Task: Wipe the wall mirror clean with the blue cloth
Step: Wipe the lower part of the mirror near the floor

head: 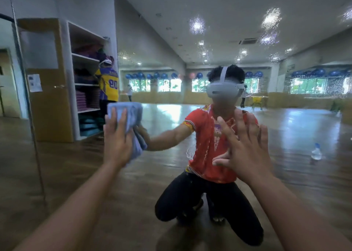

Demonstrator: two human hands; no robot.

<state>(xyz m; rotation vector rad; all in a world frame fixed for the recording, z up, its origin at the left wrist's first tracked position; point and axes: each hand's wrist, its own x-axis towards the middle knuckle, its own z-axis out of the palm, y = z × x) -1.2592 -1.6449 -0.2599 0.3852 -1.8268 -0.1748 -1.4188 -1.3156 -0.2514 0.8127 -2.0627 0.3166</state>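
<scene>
Under the flat fingers of the left hand [117, 136] lies the blue cloth [126, 112], pressed against the wall mirror [285, 132]. The fingers are straight and close together; the thumb I cannot see. A bunched part of the cloth hangs down at the thumb side of this hand. To the right of it, well apart, the right hand [245, 146] holds nothing. Its palm faces the glass with the fingers straight and spread, and I cannot tell if it touches the glass. Between the two hands the mirror shows the person kneeling, with a grey headset [224, 89] and a red shirt [205, 142]. Above the right hand, small water drops [270, 18] sit on the glass. Far beyond this hand, in the reflection, a clear spray bottle [316, 152] stands on the wooden floor [76, 165]. Far beyond the left hand stand white shelves [85, 83] with folded mats, and beside them is a second person in a yellow and purple jersey [108, 83].
</scene>
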